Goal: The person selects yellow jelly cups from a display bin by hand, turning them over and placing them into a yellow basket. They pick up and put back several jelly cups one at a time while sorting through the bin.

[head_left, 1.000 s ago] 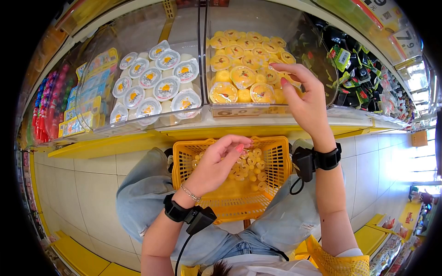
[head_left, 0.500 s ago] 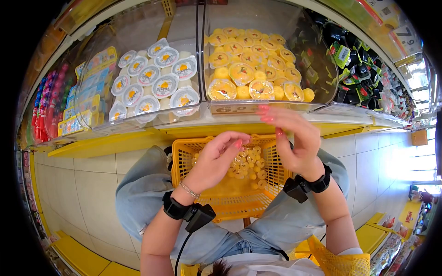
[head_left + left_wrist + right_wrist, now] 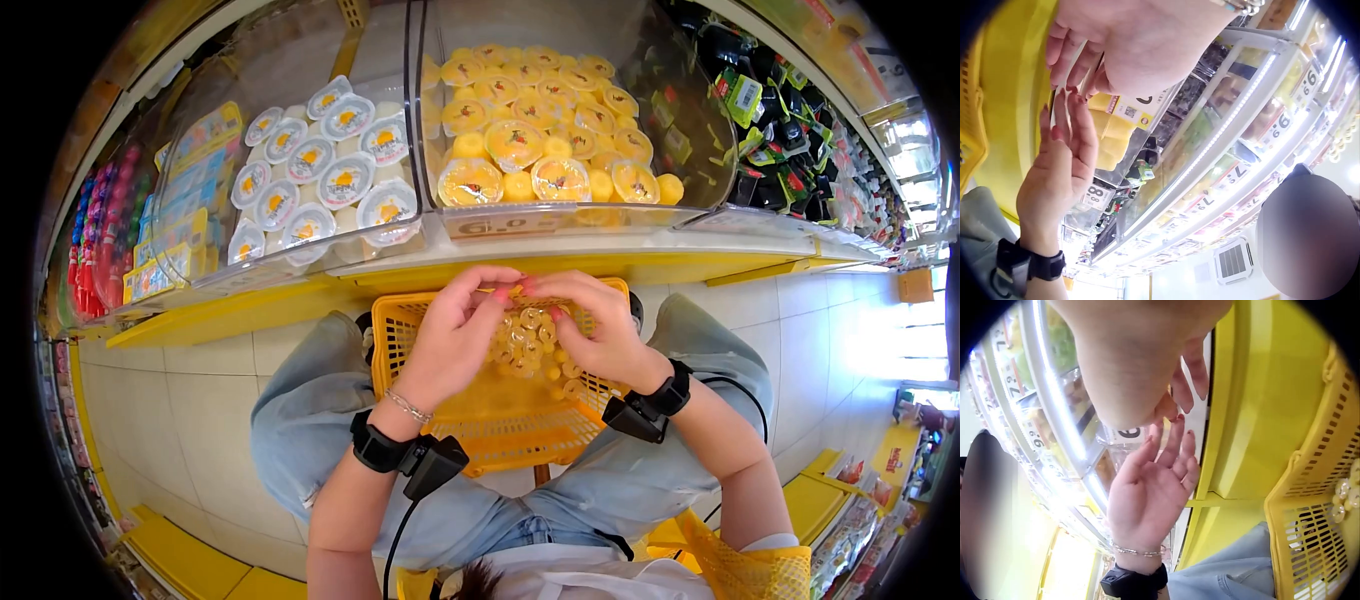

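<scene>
- The left hand [image 3: 455,335] and the right hand [image 3: 605,338] are hovering over the far part of the basket [image 3: 500,458], and their fingertips are appearing together.
- Something yellow is showing at the fingertips, but I cannot tell if the hands are pinching a thing or only touching.
- The basket is standing between the knees [image 3: 300,410], on the near side of the yellow shelf edge [image 3: 675,267]. Small cups [image 3: 522,345] are lying inside, mostly far and right.
- If a loose fingertip pinch is holding anything, it could be slipping over the far rim, because the hands are working close there.
- A moving knee could also be tipping the basket.
- The basket's mouth is pointing upward; its long axis seems to be running left to right. The small cups are facing different ways.
</scene>
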Demonstrator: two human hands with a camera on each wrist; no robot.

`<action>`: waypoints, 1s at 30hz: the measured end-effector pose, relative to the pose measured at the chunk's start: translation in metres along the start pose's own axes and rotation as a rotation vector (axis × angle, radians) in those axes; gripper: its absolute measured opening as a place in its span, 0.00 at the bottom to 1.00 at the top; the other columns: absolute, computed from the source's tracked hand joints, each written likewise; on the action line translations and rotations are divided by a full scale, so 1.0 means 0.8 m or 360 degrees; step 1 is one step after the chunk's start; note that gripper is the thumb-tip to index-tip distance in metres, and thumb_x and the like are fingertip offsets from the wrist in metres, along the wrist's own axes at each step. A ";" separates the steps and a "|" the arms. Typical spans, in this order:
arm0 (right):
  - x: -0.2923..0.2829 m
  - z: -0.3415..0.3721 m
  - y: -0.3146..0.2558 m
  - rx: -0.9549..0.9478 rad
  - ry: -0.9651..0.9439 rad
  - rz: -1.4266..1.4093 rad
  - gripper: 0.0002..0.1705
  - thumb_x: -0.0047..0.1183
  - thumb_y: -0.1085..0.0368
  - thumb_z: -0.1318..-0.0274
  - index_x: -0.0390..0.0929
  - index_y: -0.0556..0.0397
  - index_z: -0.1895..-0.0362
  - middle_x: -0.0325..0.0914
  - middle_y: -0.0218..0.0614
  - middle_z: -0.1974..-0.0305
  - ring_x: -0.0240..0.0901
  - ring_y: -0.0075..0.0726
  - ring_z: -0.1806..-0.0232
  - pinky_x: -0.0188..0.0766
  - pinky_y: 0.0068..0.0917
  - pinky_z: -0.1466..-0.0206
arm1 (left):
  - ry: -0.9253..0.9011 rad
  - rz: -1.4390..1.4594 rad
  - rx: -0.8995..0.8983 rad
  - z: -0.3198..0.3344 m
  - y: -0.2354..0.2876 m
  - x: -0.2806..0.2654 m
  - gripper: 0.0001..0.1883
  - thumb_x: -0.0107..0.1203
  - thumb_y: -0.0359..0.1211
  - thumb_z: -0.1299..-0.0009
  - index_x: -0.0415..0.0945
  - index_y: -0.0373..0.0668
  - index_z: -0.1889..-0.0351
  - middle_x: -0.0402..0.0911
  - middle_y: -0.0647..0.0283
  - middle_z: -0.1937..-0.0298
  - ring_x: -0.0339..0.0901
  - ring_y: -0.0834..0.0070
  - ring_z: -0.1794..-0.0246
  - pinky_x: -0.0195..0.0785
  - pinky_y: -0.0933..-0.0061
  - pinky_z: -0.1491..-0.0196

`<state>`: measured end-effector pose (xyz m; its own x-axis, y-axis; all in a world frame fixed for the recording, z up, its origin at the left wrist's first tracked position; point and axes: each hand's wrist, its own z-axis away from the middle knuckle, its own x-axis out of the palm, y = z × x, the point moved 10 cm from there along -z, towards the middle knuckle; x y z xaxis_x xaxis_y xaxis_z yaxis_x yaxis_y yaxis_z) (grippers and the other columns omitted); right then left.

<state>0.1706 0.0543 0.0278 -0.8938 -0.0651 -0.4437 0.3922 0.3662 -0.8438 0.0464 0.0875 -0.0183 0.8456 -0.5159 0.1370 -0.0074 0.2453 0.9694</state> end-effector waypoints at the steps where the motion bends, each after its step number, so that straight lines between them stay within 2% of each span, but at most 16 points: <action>1: 0.006 0.003 0.013 0.0091 -0.0028 -0.0019 0.22 0.46 0.81 0.53 0.77 0.57 0.51 0.80 0.45 0.53 0.77 0.48 0.49 0.72 0.34 0.44 | 0.0012 -0.0033 -0.0008 0.000 0.003 -0.001 0.13 0.45 0.29 0.24 0.71 0.34 0.45 0.77 0.62 0.47 0.75 0.79 0.49 0.67 0.76 0.44; 3: 0.020 0.010 0.042 0.0272 -0.0086 -0.0052 0.20 0.47 0.80 0.52 0.78 0.58 0.52 0.81 0.46 0.55 0.78 0.48 0.51 0.72 0.35 0.45 | 0.0011 -0.0071 0.0010 0.000 0.008 -0.001 0.13 0.45 0.29 0.24 0.72 0.35 0.46 0.78 0.62 0.47 0.75 0.78 0.49 0.67 0.76 0.44; 9: 0.092 0.051 0.143 0.0523 -0.0362 0.0007 0.16 0.47 0.73 0.48 0.79 0.58 0.54 0.82 0.50 0.59 0.79 0.54 0.57 0.74 0.39 0.51 | -0.0022 0.0007 -0.0008 0.000 0.006 0.006 0.12 0.45 0.30 0.24 0.73 0.36 0.47 0.78 0.63 0.48 0.75 0.78 0.49 0.67 0.75 0.43; 12: 0.125 0.093 0.198 0.0558 -0.0452 0.0145 0.15 0.48 0.70 0.46 0.79 0.57 0.54 0.82 0.50 0.61 0.79 0.54 0.59 0.75 0.39 0.54 | -0.0027 -0.0034 0.0012 0.000 0.006 0.007 0.12 0.45 0.30 0.24 0.73 0.36 0.48 0.78 0.63 0.49 0.75 0.77 0.49 0.66 0.75 0.43; 15: 0.160 0.134 0.249 0.0870 -0.0712 0.0209 0.16 0.47 0.71 0.48 0.79 0.59 0.55 0.82 0.51 0.59 0.79 0.48 0.55 0.74 0.36 0.49 | -0.0043 -0.0042 0.0008 0.000 0.001 0.009 0.12 0.45 0.30 0.24 0.73 0.35 0.48 0.79 0.63 0.50 0.75 0.77 0.49 0.66 0.75 0.43; 21: 0.196 0.218 0.347 0.1071 -0.0906 0.0392 0.18 0.48 0.67 0.50 0.79 0.60 0.55 0.81 0.54 0.61 0.78 0.55 0.56 0.73 0.42 0.49 | -0.0037 -0.0084 -0.0028 -0.003 -0.007 0.006 0.11 0.45 0.29 0.24 0.73 0.35 0.48 0.79 0.63 0.50 0.75 0.78 0.49 0.66 0.75 0.43; 24: 0.195 0.247 0.372 0.1077 -0.0889 0.0589 0.17 0.48 0.66 0.51 0.79 0.60 0.58 0.80 0.55 0.61 0.77 0.58 0.56 0.72 0.44 0.50 | -0.0044 -0.0069 -0.0042 -0.001 -0.009 0.007 0.11 0.46 0.29 0.24 0.73 0.35 0.48 0.78 0.63 0.50 0.75 0.78 0.49 0.66 0.75 0.43; 27: 0.202 0.281 0.408 0.1245 -0.1069 0.0800 0.15 0.48 0.64 0.50 0.79 0.61 0.61 0.80 0.55 0.60 0.77 0.58 0.55 0.72 0.45 0.49 | -0.0057 -0.0054 -0.0071 -0.001 -0.012 0.010 0.11 0.46 0.29 0.24 0.73 0.36 0.48 0.78 0.64 0.50 0.74 0.79 0.49 0.65 0.76 0.43; 30: 0.190 0.274 0.386 0.1394 -0.1048 0.0904 0.15 0.48 0.63 0.49 0.78 0.59 0.60 0.79 0.54 0.57 0.77 0.57 0.55 0.72 0.47 0.49 | -0.0056 -0.0054 -0.0086 -0.003 -0.013 0.011 0.11 0.47 0.29 0.25 0.73 0.36 0.48 0.78 0.64 0.50 0.74 0.80 0.49 0.65 0.76 0.43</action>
<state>0.2035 -0.0459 -0.3664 -0.3689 -0.6476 -0.6667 0.9290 -0.2337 -0.2871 0.0548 0.0822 -0.0278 0.8257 -0.5529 0.1121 0.0508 0.2708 0.9613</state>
